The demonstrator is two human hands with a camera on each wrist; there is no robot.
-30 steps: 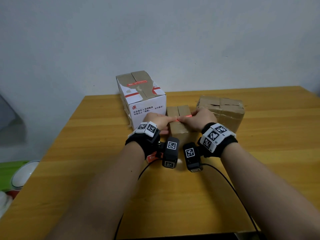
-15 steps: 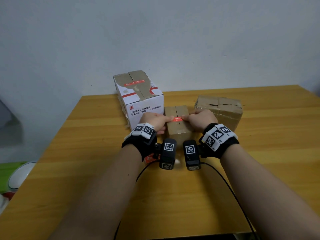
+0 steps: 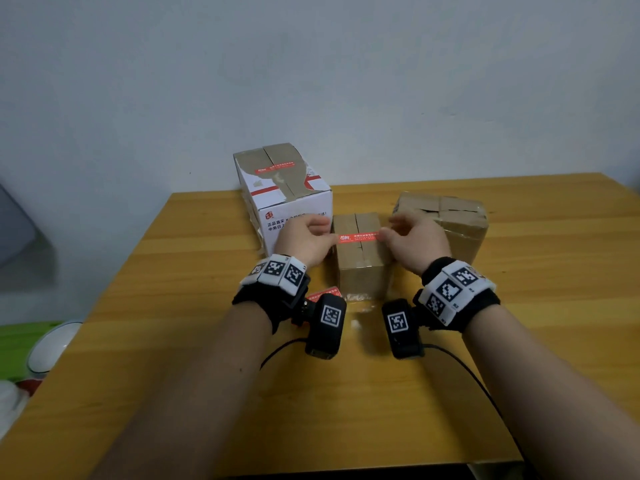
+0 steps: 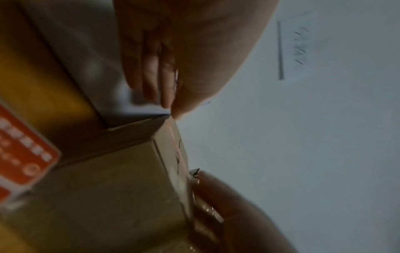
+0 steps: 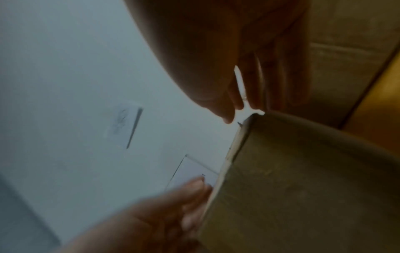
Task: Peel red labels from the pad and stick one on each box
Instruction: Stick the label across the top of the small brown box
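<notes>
Wooden table (image 3: pixel 485 341) against pale wall (image 3: pixel 311 81) (relaxed fingers (image 3: pixel 398 221) both hands, touching red label (image 3: pixel 358 238)).

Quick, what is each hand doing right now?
Left hand: fingertips on the left end of the red label.
Right hand: fingertips on its right end, atop the small box.

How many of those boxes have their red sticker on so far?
One looks done: the white box has a red label on top. A second label lies across the small brown box, with the left hand and right hand at its ends. The right-hand brown box shows none.
</notes>
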